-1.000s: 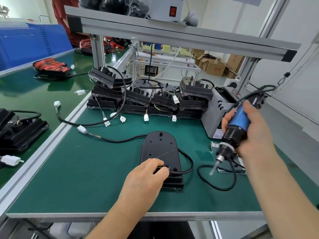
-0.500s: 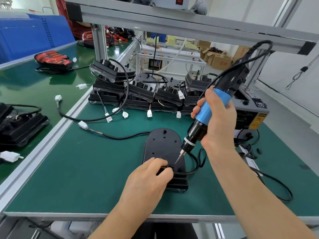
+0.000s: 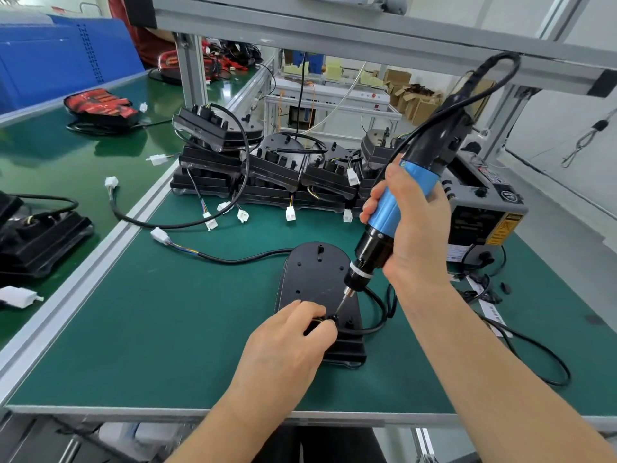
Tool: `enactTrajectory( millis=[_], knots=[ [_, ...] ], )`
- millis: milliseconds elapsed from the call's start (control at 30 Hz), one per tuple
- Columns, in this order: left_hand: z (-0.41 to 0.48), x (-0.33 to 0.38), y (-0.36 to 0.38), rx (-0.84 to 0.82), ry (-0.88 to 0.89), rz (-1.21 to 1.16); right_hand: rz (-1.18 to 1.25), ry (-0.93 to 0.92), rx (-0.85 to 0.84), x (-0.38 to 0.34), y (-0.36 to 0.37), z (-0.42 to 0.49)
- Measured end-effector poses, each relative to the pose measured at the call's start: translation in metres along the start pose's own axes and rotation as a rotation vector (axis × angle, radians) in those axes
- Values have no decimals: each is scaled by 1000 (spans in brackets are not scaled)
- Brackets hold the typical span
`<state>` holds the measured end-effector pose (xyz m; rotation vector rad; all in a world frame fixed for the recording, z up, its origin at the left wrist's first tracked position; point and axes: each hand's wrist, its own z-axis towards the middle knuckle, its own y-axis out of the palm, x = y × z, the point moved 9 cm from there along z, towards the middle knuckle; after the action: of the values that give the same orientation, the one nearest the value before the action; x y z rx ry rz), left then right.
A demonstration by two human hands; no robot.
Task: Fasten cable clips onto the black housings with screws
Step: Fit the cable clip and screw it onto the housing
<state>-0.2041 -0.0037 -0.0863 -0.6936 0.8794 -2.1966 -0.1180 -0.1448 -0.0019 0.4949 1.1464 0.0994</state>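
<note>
The worktop (image 3: 167,329) is carrying a row of waiting housings (image 3: 267,175) along its far edge, out of the way. One housing (image 3: 310,272) is lying flat near the front edge, within easy reach. The right hand (image 3: 414,228) is gripping the driver (image 3: 394,205), tilted so that its bit is bearing down on the clip (image 3: 330,318) at the housing's near end. The left hand (image 3: 287,349) is pinching that clip over the cable (image 3: 374,325), probably to stop both twisting under the driver.

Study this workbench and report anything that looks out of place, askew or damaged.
The top housing on the back pile sits tilted, and a black cable strays across the rail. Nothing looks damaged or spilled.
</note>
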Motion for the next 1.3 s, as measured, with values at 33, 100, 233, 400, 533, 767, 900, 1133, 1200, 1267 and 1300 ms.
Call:
enactTrajectory(
  millis=[33,100,233,400,533,767,900,1133,1200,1267,1300],
  knots=[
    [0,0,0,-1,2,-2,-4,-1,-8,0,1,0],
    [0,0,0,-6,5,-3,-17,-5,-29,0,4,-1],
    [-1,1,1,-16,5,1,-38,-11,-89,0,12,-2],
    [0,2,0,-18,10,23,-21,-17,-139,0,19,-3],
    [1,3,1,-30,6,26,-32,-31,-153,0,21,-5],
    [1,2,2,-49,-12,33,-82,-72,-184,-3,27,-9],
    [1,2,3,-64,-19,41,-77,-67,-204,-3,31,-10],
    [2,1,1,-85,-38,53,-76,-31,-167,-2,21,-8],
    [3,1,1,-89,-39,59,-79,-14,-134,-6,13,-4],
    [2,1,0,-87,-37,57,-90,-11,-80,-15,0,1],
    [2,1,0,-84,-36,54,-92,-8,-52,-22,-9,4]
  ],
)
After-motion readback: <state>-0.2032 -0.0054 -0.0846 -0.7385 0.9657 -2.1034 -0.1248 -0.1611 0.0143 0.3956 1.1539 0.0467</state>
